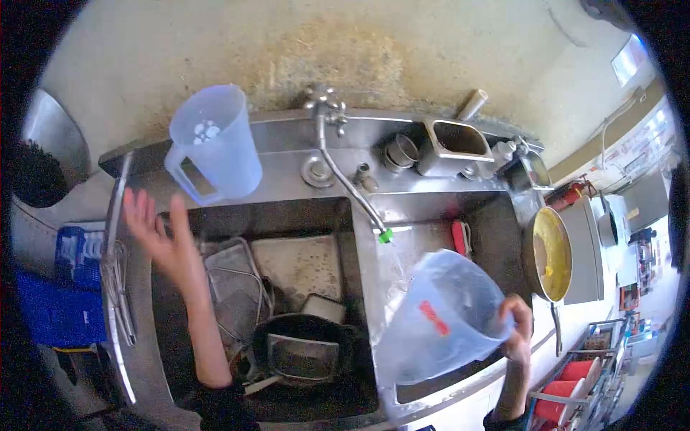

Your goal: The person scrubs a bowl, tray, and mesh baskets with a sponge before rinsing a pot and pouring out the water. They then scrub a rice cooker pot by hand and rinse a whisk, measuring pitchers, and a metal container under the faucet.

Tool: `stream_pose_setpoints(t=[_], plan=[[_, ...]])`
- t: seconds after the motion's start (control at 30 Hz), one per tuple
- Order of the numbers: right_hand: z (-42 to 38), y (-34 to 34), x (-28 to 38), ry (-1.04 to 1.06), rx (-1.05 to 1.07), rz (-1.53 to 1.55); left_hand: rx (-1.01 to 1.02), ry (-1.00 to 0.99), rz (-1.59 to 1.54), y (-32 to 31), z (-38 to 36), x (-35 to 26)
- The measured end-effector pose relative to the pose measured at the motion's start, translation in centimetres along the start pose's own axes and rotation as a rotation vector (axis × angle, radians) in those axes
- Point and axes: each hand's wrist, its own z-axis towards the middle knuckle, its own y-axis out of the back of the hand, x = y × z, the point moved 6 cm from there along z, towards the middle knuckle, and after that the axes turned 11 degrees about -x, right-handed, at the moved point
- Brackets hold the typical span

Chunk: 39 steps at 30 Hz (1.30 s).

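Note:
My right hand (516, 327) grips the rim of a translucent plastic container (438, 323) with a red mark, tilted over the right sink basin. My left hand (165, 237) is raised over the left edge of the sink, its fingers spread and holding nothing. Just above it, a translucent pitcher (223, 151) with a handle stands on the back ledge, with some whitish spots inside. The faucet's long spout (345, 179) ends in a green tip between the basins.
Pans and a wire rack (237, 287) lie in the left basin (172, 323). A red brush or sponge (461, 237) is in the right basin. Metal containers (449, 151) line the ledge. A yellow-coated pan (550, 255) sits at right, blue crates (61, 309) at left.

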Motion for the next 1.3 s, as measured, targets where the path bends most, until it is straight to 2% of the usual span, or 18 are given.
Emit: stream_pose_setpoints(t=[0.1,0.2,0.23,0.27,0.3,0.4,0.5,0.6,0.63,0.73,0.8,0.83,0.87,0.97,1.03,1.1,1.2,1.3], plan=[[-1.2,4.0,-4.6,-0.227,-0.076,-0.181,0.033,0.333,-0.228,2.4,-8.1,-6.1],[-0.7,-1.0,-13.4,-0.116,0.07,-0.169,0.602,0.47,-0.198,0.9,-22.4,-11.3],[-1.1,-3.5,-18.4,-0.119,0.121,-0.23,0.768,0.964,-0.447,-0.1,-29.6,-11.8],[-1.3,-6.1,-21.5,-0.087,0.119,-0.152,0.994,1.079,-0.36,-1.4,-36.0,-11.6],[-1.5,-8.1,-24.1,-0.325,0.196,-0.051,0.88,1.088,-0.38,-1.5,-43.1,-9.1],[-1.5,-10.5,-28.5,-0.128,0.381,0.092,0.776,0.97,0.382,-3.9,-49.5,-1.2],[-1.6,-9.8,-29.7,0.111,0.762,-0.142,0.483,1.609,0.338,-3.2,-58.7,8.6],[2.1,-9.5,-25.1,0.093,0.76,-0.612,0.837,1.732,0.546,-2.5,-63.5,11.5],[4.1,-10.2,-23.4,0.068,0.691,-0.807,0.684,1.679,0.559,-2.4,-64.3,12.9],[5.5,-15.3,-26.3,-0.357,0.681,0.085,0.426,1.517,0.069,-2.8,-64.8,14.1],[4.7,-19.3,-27.6,-0.821,0.771,0.47,0.576,1.387,0.326,-4.7,-56.7,7.2],[6.2,-20.2,-28.6,-0.471,0.943,0.222,0.646,1.315,0.451,-5.5,-53.4,4.7],[7.9,-20.2,-30.4,-0.108,1.08,-0.035,0.678,0.597,0.224,-6.9,-54.7,8.4],[13.9,-19.2,-19.7,0.446,0.736,-0.743,0.638,0.625,0.475,-8.1,-49.4,5.4],[17.9,-19.6,-13.1,0.277,0.442,0.001,0.585,0.774,0.262,-8.1,-51.2,9.0],[19.0,-22.2,-11.7,0.282,0.511,-0.192,0.525,0.875,0.111,-8.2,-50.9,9.1],[18.8,-24.7,-10.5,0.769,0.637,-0.472,0.416,0.986,0.065,-6.7,-47.8,4.9],[19.1,-24.4,-10.0,0.638,0.792,-0.516,0.329,1.141,-0.036,-5.3,-46.3,3.1]])
